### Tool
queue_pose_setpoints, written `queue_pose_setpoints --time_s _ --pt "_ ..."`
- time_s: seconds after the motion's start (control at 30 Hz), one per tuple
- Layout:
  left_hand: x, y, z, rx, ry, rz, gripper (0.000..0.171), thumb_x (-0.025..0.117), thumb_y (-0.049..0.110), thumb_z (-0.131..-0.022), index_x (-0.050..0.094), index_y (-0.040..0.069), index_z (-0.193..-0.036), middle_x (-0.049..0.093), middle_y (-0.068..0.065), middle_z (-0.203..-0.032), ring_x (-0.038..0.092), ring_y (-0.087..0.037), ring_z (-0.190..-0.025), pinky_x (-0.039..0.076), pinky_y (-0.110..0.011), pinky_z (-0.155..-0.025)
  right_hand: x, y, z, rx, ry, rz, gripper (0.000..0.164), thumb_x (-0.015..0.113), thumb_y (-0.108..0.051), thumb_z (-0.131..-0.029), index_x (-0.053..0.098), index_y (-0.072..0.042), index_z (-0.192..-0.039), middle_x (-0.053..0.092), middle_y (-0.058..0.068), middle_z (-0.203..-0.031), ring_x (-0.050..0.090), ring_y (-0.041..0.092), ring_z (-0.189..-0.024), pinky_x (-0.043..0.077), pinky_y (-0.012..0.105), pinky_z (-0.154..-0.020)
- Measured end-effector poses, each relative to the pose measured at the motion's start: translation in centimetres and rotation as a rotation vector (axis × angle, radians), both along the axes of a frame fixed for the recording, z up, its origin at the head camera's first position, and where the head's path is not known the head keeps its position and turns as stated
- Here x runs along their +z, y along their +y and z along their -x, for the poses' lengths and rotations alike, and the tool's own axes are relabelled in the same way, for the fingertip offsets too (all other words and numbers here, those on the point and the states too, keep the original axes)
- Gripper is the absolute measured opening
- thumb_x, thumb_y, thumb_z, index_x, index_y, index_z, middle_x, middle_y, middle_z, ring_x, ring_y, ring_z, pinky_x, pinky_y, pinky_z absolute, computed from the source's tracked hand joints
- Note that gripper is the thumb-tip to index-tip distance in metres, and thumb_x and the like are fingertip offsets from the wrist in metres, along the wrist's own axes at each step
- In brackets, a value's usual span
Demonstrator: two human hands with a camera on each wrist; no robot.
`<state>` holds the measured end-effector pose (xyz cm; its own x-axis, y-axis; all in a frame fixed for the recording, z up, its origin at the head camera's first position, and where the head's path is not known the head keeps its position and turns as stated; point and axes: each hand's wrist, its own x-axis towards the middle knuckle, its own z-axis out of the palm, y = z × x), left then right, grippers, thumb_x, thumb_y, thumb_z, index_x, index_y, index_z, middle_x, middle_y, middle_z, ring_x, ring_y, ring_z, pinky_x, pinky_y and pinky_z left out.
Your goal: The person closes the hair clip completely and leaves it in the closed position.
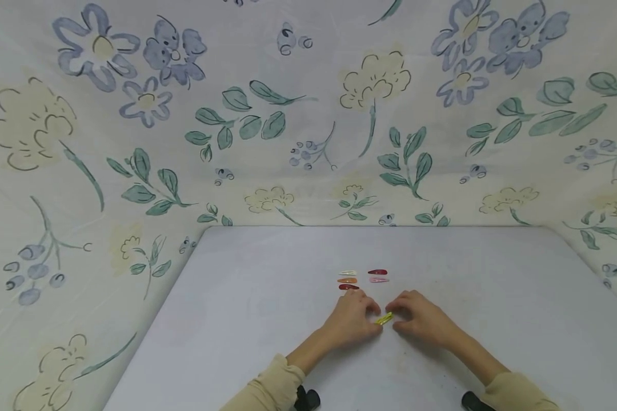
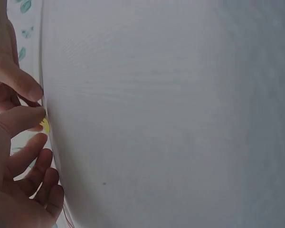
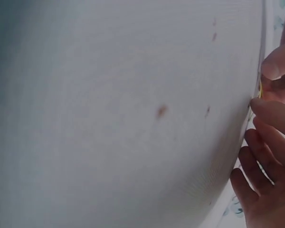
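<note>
A yellow snap hair clip [image 1: 384,319] lies slanted between both hands in the head view. My left hand [image 1: 351,319] pinches its near end; in the left wrist view the yellow edge [image 2: 45,125] shows between that hand's thumb and index finger. My right hand [image 1: 425,319] is at the clip's other end, thumb and fingers bent loosely and spaced apart. A thin yellow strip of the clip [image 3: 261,90] shows beside the right thumb in the right wrist view. Whether the right fingertips touch the clip is hard to see.
Beyond the left hand, small hair clips lie in two columns: white [image 1: 347,273], orange [image 1: 347,280] and dark red [image 1: 348,287] on the left, red [image 1: 377,272] and pink [image 1: 379,279] on the right. The white table [image 1: 226,319] meets a floral cloth [image 1: 308,114] behind.
</note>
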<state>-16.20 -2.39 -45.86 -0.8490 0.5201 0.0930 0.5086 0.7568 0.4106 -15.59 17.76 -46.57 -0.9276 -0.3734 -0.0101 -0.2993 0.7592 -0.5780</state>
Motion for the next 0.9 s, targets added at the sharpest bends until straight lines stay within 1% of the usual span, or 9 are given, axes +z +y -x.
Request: queue_pose_setpoints --time_s 0.07,0.23,0.37,0.43,0.57,0.67,0.77,0.9 --pt "-0.13 0.04 0.01 -0.006 0.012 0.004 0.019 0.077 0.028 -0.078 0.075 0.017 -0.093 0.06 0.005 -0.088 0.051 -0.013 -0.093 0.043 -0.028 -0.082 0.01 -0.19 -0.01 -0.018 -0.009 -0.011 0.024 0.078 -0.007 -0.079 0.073 -0.015 -0.101 0.063 -0.004 -0.104 0.055 0.021 -0.107 0.046 0.048 -0.098" --pt "-0.24 0.02 0.01 0.002 0.033 0.01 0.016 0.078 0.027 -0.078 0.076 0.017 -0.09 0.06 0.007 -0.084 0.05 -0.011 -0.087 0.042 -0.027 -0.078 0.16 -0.39 -0.06 0.002 0.046 -0.047 0.02 0.078 -0.006 -0.08 0.073 -0.015 -0.097 0.062 -0.005 -0.1 0.056 0.02 -0.103 0.048 0.046 -0.094" --pt "-0.12 0.05 -0.02 0.001 0.04 0.014 0.013 0.078 0.026 -0.078 0.076 0.018 -0.088 0.059 0.007 -0.083 0.05 -0.011 -0.086 0.041 -0.026 -0.077 0.43 -0.59 -0.19 -0.01 0.054 -0.071 0.016 0.078 -0.006 -0.08 0.074 -0.017 -0.091 0.062 -0.005 -0.097 0.056 0.018 -0.1 0.05 0.044 -0.092" --pt "-0.05 0.12 -0.04 -0.003 0.034 0.016 0.011 0.078 0.026 -0.079 0.076 0.019 -0.087 0.059 0.007 -0.083 0.049 -0.011 -0.086 0.041 -0.026 -0.077 0.56 -0.7 -0.27 -0.028 0.043 -0.086 0.015 0.078 -0.006 -0.08 0.074 -0.018 -0.087 0.061 -0.006 -0.096 0.056 0.018 -0.099 0.05 0.044 -0.091" --pt "0.08 0.22 -0.12 0.003 -0.002 0.015 0.008 0.077 0.024 -0.081 0.075 0.018 -0.085 0.058 0.008 -0.084 0.049 -0.01 -0.088 0.041 -0.027 -0.079 0.57 -0.86 -0.28 -0.051 0.025 -0.103 0.015 0.079 -0.007 -0.08 0.073 -0.02 -0.082 0.061 -0.007 -0.096 0.055 0.017 -0.101 0.05 0.042 -0.092" --pt "0.13 0.24 -0.16 0.011 -0.025 0.006 0.007 0.077 0.023 -0.082 0.075 0.017 -0.085 0.058 0.007 -0.084 0.049 -0.011 -0.088 0.041 -0.028 -0.08 0.42 -0.89 -0.21 -0.056 0.011 -0.097 0.015 0.079 -0.007 -0.079 0.073 -0.02 -0.082 0.06 -0.007 -0.096 0.054 0.017 -0.102 0.049 0.042 -0.094" --pt "0.05 0.15 -0.14 0.01 -0.02 -0.001 0.007 0.077 0.022 -0.082 0.076 0.017 -0.085 0.059 0.007 -0.084 0.049 -0.011 -0.088 0.041 -0.029 -0.08 0.45 -0.81 -0.22 -0.037 0.011 -0.087 0.014 0.08 -0.008 -0.079 0.073 -0.019 -0.083 0.06 -0.007 -0.097 0.055 0.019 -0.103 0.049 0.044 -0.094" --pt "0.02 0.07 -0.19 0.001 -0.005 -0.021 0.005 0.076 0.02 -0.081 0.076 0.016 -0.084 0.059 0.007 -0.083 0.05 -0.012 -0.087 0.042 -0.028 -0.079 0.63 -0.73 -0.36 -0.032 0.007 -0.075 0.012 0.079 -0.012 -0.08 0.074 -0.02 -0.087 0.06 -0.007 -0.098 0.054 0.019 -0.105 0.048 0.045 -0.094"
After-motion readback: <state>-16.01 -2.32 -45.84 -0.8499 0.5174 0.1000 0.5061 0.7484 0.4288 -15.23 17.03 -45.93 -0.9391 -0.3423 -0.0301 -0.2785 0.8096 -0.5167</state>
